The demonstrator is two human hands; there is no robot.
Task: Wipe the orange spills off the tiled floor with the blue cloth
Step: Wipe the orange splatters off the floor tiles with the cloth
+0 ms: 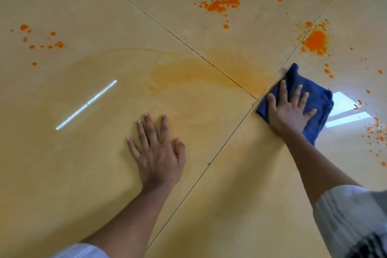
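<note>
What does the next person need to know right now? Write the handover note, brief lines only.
Left hand: flat on the floor, bracing, holding nothing.
Right hand: palm pressed flat on the blue cloth, at the tile-joint crossing; no closed grip.
Done: middle area wiped, leaving only a pale orange smear.
Left: big blot just beyond the cloth, far splatter, drops at far left, specks at right edge, then the smear.

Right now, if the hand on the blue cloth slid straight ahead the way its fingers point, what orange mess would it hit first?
Probably the big orange splat near the tile seam. The right hand lies flat on the blue cloth, fingers pointing up and slightly right. A few small drops sit just right of that line, so it might brush them first.
</note>
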